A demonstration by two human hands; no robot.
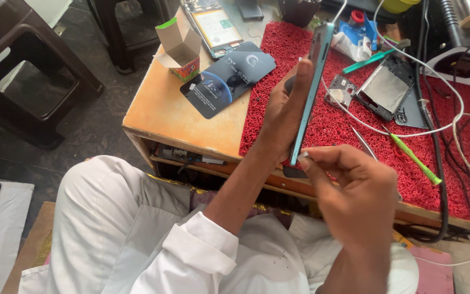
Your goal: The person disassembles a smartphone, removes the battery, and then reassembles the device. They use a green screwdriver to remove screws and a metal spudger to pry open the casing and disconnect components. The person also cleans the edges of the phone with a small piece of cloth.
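Your left hand (284, 109) holds a phone (311, 87) edge-on near the centre of the frame, above the red mat (354, 141). Its fingers are clenched round the phone, thumb along the near edge. Your right hand (354, 190), lower right of centre, has its fingers pinched on something small and pale (303, 156) at the phone's bottom corner; you cannot tell from here what that piece is.

The phone looks thin, stiff and light, with a smooth teal frame that is likely slippery, and its glass face is probably fragile. Take it by the long edges, as your left hand does, not across the flat faces.

On the mat to the right lie an opened phone (384, 87), a green tool (414, 158), tweezers (364, 142) and white cables (441, 92). On the bare table (159, 114) at upper left sit a small open box (180, 49) and two dark cards (229, 76).
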